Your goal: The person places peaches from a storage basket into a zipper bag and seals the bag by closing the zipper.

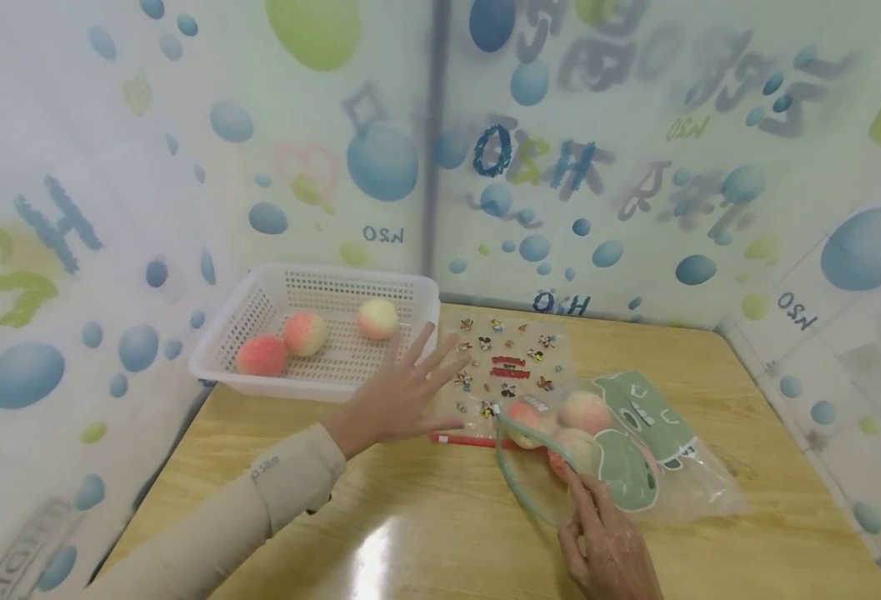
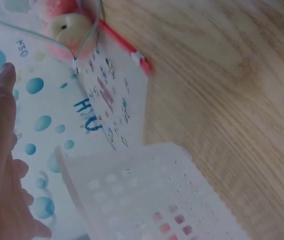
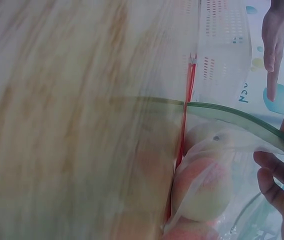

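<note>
My left hand (image 1: 402, 392), fingers spread wide and holding nothing, hovers between the white basket (image 1: 320, 392) and a clear zip bag with cartoon prints (image 1: 511, 367). In the left wrist view the same hand (image 2: 2, 165) shows at the left edge. My right hand (image 1: 608, 537) pinches the green rim of a clear bag with green dinosaur prints (image 1: 643, 417). Its mouth gapes toward the left. Inside lie peaches (image 1: 584, 412), pink and cream, partly hidden by the prints. Up close in the right wrist view, the green rim (image 3: 232, 112) arches over a peach (image 3: 202, 190).
Three peaches sit in the basket, one a deep pink (image 1: 262, 356). The cartoon bag's red zip strip (image 1: 470, 440) runs under the dinosaur bag's mouth. Patterned sheets (image 1: 635, 250) close in the back and sides of the wooden table (image 1: 425, 517).
</note>
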{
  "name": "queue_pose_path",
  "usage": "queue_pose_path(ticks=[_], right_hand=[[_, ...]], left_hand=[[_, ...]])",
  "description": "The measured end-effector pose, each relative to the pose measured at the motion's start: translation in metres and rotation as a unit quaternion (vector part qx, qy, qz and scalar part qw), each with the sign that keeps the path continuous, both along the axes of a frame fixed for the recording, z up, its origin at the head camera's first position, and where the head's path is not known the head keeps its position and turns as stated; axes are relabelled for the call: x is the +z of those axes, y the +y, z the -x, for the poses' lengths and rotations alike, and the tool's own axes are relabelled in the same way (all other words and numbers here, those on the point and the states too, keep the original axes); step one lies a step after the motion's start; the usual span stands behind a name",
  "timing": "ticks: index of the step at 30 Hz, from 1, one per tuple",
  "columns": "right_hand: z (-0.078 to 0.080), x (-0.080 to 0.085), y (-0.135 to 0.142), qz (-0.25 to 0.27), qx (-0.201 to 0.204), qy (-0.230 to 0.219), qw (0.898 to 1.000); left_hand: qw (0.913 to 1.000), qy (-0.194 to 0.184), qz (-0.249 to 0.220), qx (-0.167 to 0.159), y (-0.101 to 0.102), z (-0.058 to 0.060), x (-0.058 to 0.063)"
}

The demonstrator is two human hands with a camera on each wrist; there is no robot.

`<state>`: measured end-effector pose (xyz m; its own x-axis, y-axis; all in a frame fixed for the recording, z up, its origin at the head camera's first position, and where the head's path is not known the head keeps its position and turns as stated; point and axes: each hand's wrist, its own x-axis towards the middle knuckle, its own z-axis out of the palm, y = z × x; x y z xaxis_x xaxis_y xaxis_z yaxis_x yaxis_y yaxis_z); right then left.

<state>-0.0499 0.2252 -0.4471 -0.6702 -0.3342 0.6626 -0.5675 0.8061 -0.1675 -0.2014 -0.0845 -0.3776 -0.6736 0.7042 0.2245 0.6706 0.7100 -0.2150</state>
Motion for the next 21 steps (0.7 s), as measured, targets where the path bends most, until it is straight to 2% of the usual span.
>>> queue_pose_path(ticks=[9,14,21], right_hand=[[0.0,0.0,0.001,-0.002,0.005,0.007,1.0],[0.0,-0.001,0.001,-0.008,-0.003,0.017,1.0],[0.001,-0.004,0.001,-0.014,-0.002,0.031,0.999]], left_hand=[[0.9985,-0.013,-0.021,0.049,-0.013,0.021,0.002],[0.994,-0.043,-0.034,0.095,-0.017,0.036,0.0],[0.9824,-0.089,-0.074,0.147,-0.033,0.062,-0.015]])
